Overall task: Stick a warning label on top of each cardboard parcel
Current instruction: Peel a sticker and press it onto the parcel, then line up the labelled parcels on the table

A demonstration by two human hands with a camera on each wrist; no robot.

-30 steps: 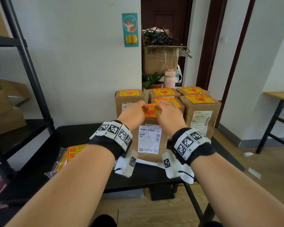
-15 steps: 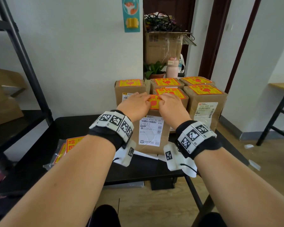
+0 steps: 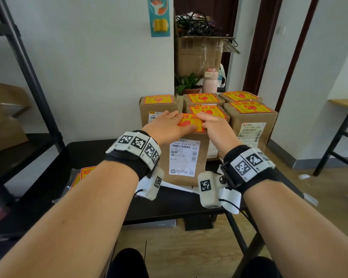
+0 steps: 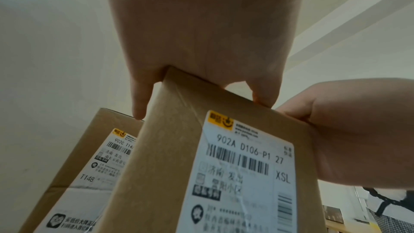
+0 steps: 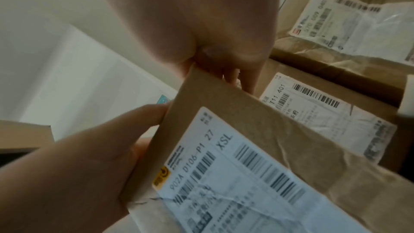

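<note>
Head view: both hands, fingers curled a second ago, now lie flat; left hand point(image 3: 165, 125) and right hand point(image 3: 215, 125) press the warning label point(image 3: 190, 122) onto the front parcel point(image 3: 186, 157); likely nearly stuck.
Left wrist: fingers point(image 4: 140, 102) spread over the parcel's top edge.
Right wrist: fingertips hidden.
Behind: five labelled parcels point(image 3: 247, 107).

Home-ish storeroom: labelled parcels point(image 3: 251, 121), shelving point(image 3: 24, 63), potted plant point(image 3: 189, 85), wood floor.

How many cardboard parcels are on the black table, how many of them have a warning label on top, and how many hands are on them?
Cardboard parcels: 6
Warning labels on parcel tops: 6, the front one partly under the hands
Hands pressing the front parcel's label: 2, left hand and right hand
Total: 14
</note>
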